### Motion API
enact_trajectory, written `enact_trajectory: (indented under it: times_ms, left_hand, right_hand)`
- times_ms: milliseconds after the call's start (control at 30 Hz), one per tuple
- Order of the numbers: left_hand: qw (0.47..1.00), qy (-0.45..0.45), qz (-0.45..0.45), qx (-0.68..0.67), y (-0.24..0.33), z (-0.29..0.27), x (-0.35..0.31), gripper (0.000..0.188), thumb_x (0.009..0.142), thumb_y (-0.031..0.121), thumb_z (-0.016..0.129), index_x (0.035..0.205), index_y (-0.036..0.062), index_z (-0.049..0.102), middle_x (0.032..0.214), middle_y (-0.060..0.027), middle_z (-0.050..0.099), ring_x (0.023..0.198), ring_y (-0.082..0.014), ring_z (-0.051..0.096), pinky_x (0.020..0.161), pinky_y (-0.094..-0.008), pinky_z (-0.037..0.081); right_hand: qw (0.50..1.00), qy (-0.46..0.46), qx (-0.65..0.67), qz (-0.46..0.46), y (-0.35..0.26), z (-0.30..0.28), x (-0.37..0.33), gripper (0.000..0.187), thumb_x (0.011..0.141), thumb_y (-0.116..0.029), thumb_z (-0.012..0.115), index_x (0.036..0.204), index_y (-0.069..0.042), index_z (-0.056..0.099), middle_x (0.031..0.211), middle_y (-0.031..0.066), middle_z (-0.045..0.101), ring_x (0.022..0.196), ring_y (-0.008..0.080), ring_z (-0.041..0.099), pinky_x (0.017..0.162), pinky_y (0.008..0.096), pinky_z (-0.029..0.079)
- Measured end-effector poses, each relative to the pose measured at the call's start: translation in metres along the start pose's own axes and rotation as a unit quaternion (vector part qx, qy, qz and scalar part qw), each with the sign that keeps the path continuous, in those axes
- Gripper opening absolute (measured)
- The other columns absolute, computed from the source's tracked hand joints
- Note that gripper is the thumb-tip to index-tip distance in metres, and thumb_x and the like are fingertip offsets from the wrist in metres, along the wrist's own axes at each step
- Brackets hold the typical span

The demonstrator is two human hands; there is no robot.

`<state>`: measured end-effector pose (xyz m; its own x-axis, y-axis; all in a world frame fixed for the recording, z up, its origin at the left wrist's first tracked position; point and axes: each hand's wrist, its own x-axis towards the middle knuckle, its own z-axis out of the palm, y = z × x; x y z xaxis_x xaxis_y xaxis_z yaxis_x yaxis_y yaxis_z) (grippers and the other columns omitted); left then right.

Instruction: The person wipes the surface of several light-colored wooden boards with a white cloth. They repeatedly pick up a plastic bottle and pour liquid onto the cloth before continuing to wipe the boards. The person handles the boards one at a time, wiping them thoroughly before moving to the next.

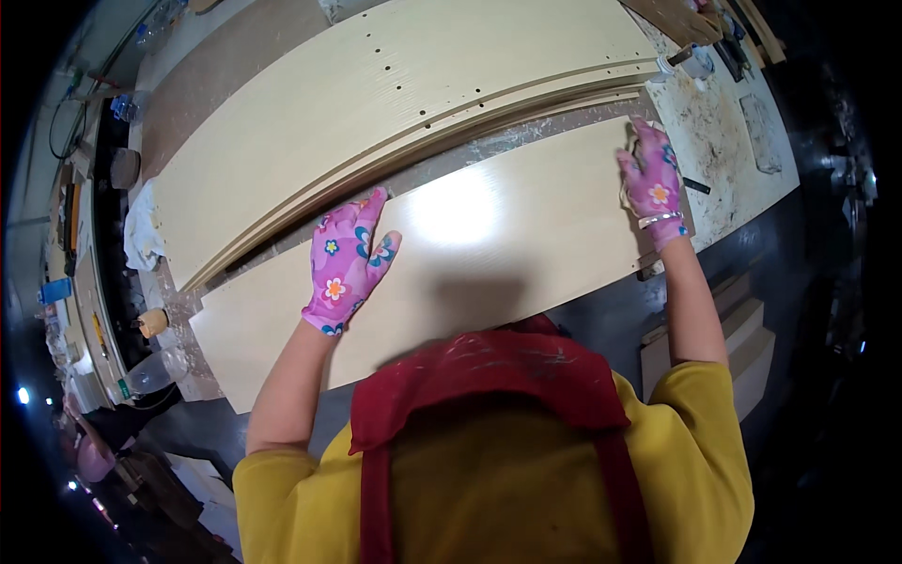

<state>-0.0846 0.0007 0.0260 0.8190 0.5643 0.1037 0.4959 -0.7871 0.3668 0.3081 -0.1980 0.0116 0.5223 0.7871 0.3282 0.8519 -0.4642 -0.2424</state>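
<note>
A long pale wooden board lies across the bench in front of me, its surface glossy under the light. My left hand, in a pink flowered glove, rests flat on the board's left part, fingers stretched toward the far edge and thumb apart. At the board's right end is my right hand, in a matching glove, its fingers bent and closed. A beige edge of something shows beneath its palm, but I cannot make out what it is. A bracelet circles the right wrist.
Beyond the board lie stacked larger pale panels with drilled holes. A white cloth, a clear plastic bottle and a tape roll sit at left. A stained pale sheet lies at right; board pieces are stacked below it.
</note>
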Motion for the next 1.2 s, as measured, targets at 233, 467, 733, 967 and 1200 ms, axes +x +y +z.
enact_trajectory:
  times_ms: [233, 467, 733, 967, 1200]
  left_hand:
    - [1.000, 0.018, 0.006, -0.007, -0.005, 0.004, -0.004, 0.056, 0.086, 0.030, 0.063, 0.134, 0.0053, 0.049, 0.100, -0.0143, 0.059, 0.097, -0.0329, 0.055, 0.088, -0.0432, 0.041]
    - [1.000, 0.019, -0.006, -0.002, -0.006, 0.003, -0.006, 0.056, 0.086, 0.029, 0.063, 0.134, 0.0062, 0.049, 0.101, -0.0143, 0.059, 0.097, -0.0330, 0.055, 0.087, -0.0434, 0.042]
    - [1.000, 0.019, -0.006, -0.003, -0.007, 0.002, -0.008, 0.055, 0.086, 0.030, 0.063, 0.135, 0.0078, 0.049, 0.104, -0.0149, 0.060, 0.099, -0.0336, 0.056, 0.087, -0.0432, 0.042]
    - [1.000, 0.019, -0.016, -0.018, -0.006, 0.001, -0.006, 0.052, 0.086, 0.031, 0.062, 0.132, 0.0076, 0.052, 0.105, -0.0147, 0.060, 0.099, -0.0331, 0.057, 0.087, -0.0433, 0.043]
    - [0.999, 0.005, -0.027, -0.032, -0.004, -0.001, -0.004, 0.051, 0.087, 0.032, 0.061, 0.131, 0.0081, 0.053, 0.102, -0.0132, 0.060, 0.097, -0.0317, 0.057, 0.085, -0.0421, 0.043]
  right_hand:
    - [0.807, 0.062, 0.542, 0.224, 0.095, -0.141, 0.024, 0.046, 0.094, -0.029, 0.058, 0.133, -0.006, 0.051, 0.125, 0.0143, 0.058, 0.109, 0.0236, 0.061, 0.093, 0.0347, 0.052]
    - [0.843, -0.058, 0.486, 0.224, -0.069, -0.125, 0.041, 0.043, 0.095, -0.032, 0.059, 0.128, -0.007, 0.051, 0.113, 0.0158, 0.060, 0.086, 0.0202, 0.066, 0.067, 0.0284, 0.058]
    - [0.955, -0.138, 0.256, 0.050, -0.108, 0.023, 0.025, 0.018, 0.088, -0.013, 0.059, 0.104, -0.005, 0.060, 0.092, 0.0094, 0.065, 0.079, 0.0258, 0.066, 0.075, 0.0388, 0.054]
    - [0.971, -0.151, 0.077, -0.168, -0.129, 0.026, 0.038, 0.014, 0.083, -0.010, 0.059, 0.095, -0.004, 0.058, 0.083, 0.0168, 0.065, 0.074, 0.0288, 0.065, 0.068, 0.0384, 0.054]
    - [0.960, -0.254, 0.100, -0.058, -0.099, 0.015, 0.050, 0.012, 0.079, -0.007, 0.060, 0.090, -0.004, 0.057, 0.078, 0.0181, 0.063, 0.072, 0.0356, 0.063, 0.066, 0.0415, 0.053]
